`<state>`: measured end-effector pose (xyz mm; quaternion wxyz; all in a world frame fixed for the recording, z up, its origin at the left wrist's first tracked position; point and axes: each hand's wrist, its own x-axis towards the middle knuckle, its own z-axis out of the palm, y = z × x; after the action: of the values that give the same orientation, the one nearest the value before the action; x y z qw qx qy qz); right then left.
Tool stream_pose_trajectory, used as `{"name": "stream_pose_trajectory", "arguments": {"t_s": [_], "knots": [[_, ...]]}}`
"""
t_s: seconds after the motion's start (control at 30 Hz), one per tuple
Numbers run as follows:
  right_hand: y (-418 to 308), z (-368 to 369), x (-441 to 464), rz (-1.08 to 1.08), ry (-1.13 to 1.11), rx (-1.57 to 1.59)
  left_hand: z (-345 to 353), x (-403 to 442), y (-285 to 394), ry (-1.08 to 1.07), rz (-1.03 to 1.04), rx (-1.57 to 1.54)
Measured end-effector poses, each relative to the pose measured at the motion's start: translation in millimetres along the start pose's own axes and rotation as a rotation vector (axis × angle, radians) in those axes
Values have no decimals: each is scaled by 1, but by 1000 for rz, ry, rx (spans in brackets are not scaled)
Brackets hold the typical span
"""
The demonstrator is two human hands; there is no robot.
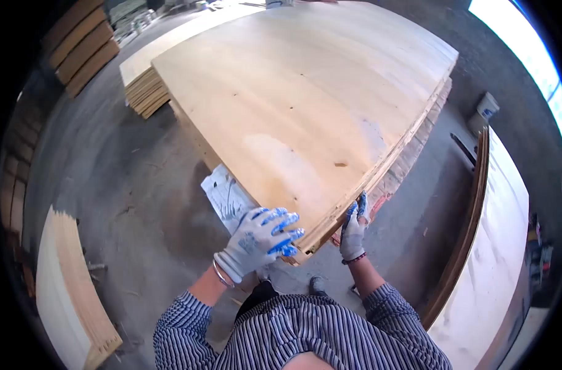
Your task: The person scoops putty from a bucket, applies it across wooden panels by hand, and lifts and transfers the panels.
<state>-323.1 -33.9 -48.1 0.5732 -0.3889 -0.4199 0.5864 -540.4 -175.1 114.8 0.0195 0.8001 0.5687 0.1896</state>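
A large pale plywood sheet (281, 105) lies on top of a stack in front of me, its near corner pointing at my body. My left hand (256, 240), in a white glove with blue-coated fingertips, is over the left side of that corner with its fingers stretched apart. My right hand (354, 233), gloved alike, is at the sheet's right edge, its fingers against the layered side; part of its grip is hidden beneath the edge. Under the sheet's left edge, a white panel with dark marks (226, 196) sticks out near my left hand.
Another plywood stack (146, 92) stands behind at left. A pale stack (68, 290) is at lower left, and a large stack of sheets (487, 246) stands at right. A white bucket (487, 106) is at upper right. Brown stacks (80, 43) line the far left.
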Motion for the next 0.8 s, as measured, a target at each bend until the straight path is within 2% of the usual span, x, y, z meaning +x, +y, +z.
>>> {"name": "stream_pose_trajectory", "arguments": {"t_s": [0.1,0.23,0.3,0.37,0.43,0.47,0.53,0.67,0.73,0.8], "knots": [[43,-8,4,20,121,164,6,2,-12,20,87,22],[54,-7,-4,-41,182,38,10,8,-25,109,216,23],[105,-25,-8,-2,240,48,14,13,-30,165,245,50],[116,-27,-17,49,283,60,17,15,-33,191,285,-14],[84,-10,-29,286,98,609,20,17,-35,194,272,-38],[84,-7,-30,300,103,609,22,17,-37,201,289,-38],[85,-8,-30,283,-327,1388,23,18,-37,203,299,-41],[91,-16,-30,280,-360,1294,20,19,-37,173,313,-69],[91,-13,-26,190,-556,1177,21,19,-38,166,307,-87],[90,-9,-31,194,-600,1103,27,19,-34,196,318,-152]]}}
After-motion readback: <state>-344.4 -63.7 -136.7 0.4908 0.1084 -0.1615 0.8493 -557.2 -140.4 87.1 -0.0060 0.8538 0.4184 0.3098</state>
